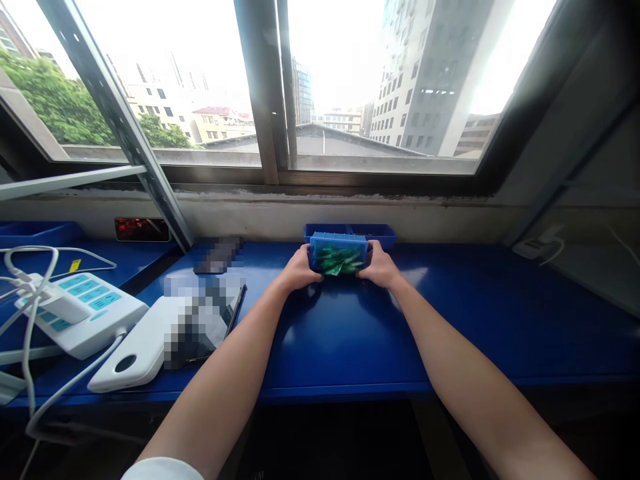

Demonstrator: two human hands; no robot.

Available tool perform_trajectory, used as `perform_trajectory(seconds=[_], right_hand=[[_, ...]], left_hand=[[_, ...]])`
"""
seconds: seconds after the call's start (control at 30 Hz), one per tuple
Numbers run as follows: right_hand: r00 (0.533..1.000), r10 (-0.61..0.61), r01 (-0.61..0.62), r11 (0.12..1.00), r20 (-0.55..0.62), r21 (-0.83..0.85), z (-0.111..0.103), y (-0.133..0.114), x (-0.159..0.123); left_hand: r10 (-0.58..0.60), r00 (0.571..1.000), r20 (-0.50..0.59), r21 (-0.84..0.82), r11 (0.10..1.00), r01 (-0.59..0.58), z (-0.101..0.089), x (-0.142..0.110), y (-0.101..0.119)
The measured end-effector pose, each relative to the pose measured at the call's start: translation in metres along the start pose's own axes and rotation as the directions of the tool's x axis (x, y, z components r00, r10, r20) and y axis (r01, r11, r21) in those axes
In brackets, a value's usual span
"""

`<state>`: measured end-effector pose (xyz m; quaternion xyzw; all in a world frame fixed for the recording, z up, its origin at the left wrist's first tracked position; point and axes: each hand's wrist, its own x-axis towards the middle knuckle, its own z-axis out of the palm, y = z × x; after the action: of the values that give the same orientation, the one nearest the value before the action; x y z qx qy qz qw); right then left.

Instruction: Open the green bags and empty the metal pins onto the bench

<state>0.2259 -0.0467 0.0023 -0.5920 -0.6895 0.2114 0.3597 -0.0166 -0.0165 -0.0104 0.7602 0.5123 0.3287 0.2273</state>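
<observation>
Between my two hands is a small blue plastic bin (339, 239), tilted so that its open side faces me. Green plastic-looking packets (339, 259) lie inside it; their exact kind I cannot make out. My left hand (300, 268) grips the bin's left end, and my right hand (379, 265) its right end. Right behind it, against the wall, stands another blue bin (386, 235) with a divider, partly hidden by the held one. Below my hands is the shiny blue tabletop (345, 340).
On the left are a white power strip (100, 307) with cables, a white power bank (135, 350) and blurred-out items. A phone (143, 229) leans near the wall beside a metal shelf post (160, 193). A white adapter with a cable (540, 245) lies at right. Windows rise behind.
</observation>
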Motion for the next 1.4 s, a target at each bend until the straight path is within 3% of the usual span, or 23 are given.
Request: perform_trajectory(seconds=[0.07, 0.17, 0.33, 0.5, 0.87, 1.1, 1.23, 1.4], right_hand=[[0.996, 0.017, -0.019, 1.0, 0.088, 0.02, -0.003, 0.001, -0.001], [0.982, 0.036, -0.047, 0.997, 0.188, 0.056, -0.006, 0.002, 0.0], [0.975, 0.045, -0.078, 0.987, 0.219, 0.14, -0.007, 0.003, 0.001], [0.962, -0.048, -0.015, 0.974, 0.269, 0.227, -0.007, 0.007, 0.002], [0.999, 0.03, -0.03, 1.0, -0.031, -0.001, -0.003, 0.005, 0.001], [0.998, -0.026, 0.025, 0.999, -0.053, -0.032, -0.004, 0.004, 0.001], [0.992, -0.066, 0.063, 0.997, -0.104, -0.038, -0.003, 0.003, 0.0], [0.957, -0.116, 0.131, 0.991, -0.267, 0.041, -0.003, 0.001, 0.001]], left_hand=[[-0.027, 1.0, -0.004, -0.038, 0.999, 0.027, -0.002, 0.0, 0.001], [-0.086, 0.992, -0.094, -0.043, 0.996, 0.082, -0.004, 0.002, 0.002], [-0.037, 0.976, -0.216, 0.071, 0.996, 0.054, -0.005, 0.003, 0.0], [0.018, 0.975, -0.222, 0.127, 0.992, 0.011, -0.005, 0.003, -0.005], [0.097, 0.986, -0.138, 0.204, 0.977, -0.068, -0.008, 0.0, 0.001], [0.202, 0.979, -0.039, 0.161, 0.968, -0.193, -0.013, -0.003, 0.004], [0.264, 0.957, -0.118, 0.234, 0.944, -0.232, -0.013, -0.002, 0.003], [0.31, 0.937, -0.158, 0.269, 0.927, -0.262, -0.012, -0.002, 0.009]])
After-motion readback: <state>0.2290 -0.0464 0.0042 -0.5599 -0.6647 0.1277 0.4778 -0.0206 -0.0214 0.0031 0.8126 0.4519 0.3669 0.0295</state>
